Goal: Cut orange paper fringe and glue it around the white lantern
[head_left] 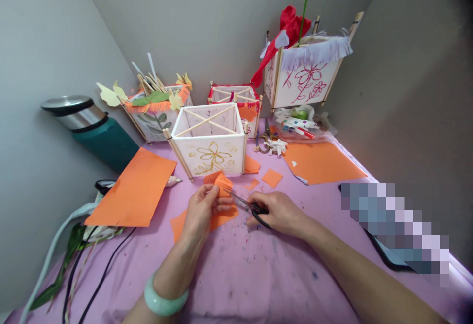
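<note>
Between its thumb and fingers, my left hand [201, 208] pinches a folded piece of orange paper [220, 184] with narrow slits along its edge. My right hand [279, 210] is closed round the black handles of small scissors [254, 207], whose blades point left and meet the paper's right edge. Beneath my left hand lies a larger orange sheet [178, 225]. Just behind the hands stands a white box-shaped lantern [210, 149] with wooden corner sticks, crossed sticks on top and a yellow flower drawing. A small orange square [272, 178] lies to its right.
Orange sheets lie at left [135, 191] and right [325, 163]. Behind are decorated lanterns [308, 75], a teal bottle [107, 139] and a plastic tray of markers [303, 126]. Another pair of scissors [263, 141] rests near the tray. Cables [111, 260] run along the left; a phone-like device [395, 255] lies right.
</note>
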Tool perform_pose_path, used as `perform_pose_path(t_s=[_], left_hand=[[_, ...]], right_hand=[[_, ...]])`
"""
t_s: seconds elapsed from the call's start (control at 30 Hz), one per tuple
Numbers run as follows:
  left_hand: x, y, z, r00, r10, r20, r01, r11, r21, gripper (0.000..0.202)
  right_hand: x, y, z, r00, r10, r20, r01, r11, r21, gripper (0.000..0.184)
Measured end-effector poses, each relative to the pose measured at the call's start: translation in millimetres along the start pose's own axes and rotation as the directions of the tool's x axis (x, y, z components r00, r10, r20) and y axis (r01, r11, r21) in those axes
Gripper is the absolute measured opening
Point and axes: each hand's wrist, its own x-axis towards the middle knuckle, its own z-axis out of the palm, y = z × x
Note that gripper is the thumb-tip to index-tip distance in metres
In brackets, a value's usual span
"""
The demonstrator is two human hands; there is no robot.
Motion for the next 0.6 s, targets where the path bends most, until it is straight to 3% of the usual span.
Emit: perform_pose_path(t_s=[0.6], left_hand=[[0.1,0.8,1.7,0.999,-0.048,0.020,0.048,0.999,0.016,0.019]], right_hand=[[1.3,1.7,3.7,1.000,0.002,-0.029,-0.003,0.999,-0.033,0.033]])
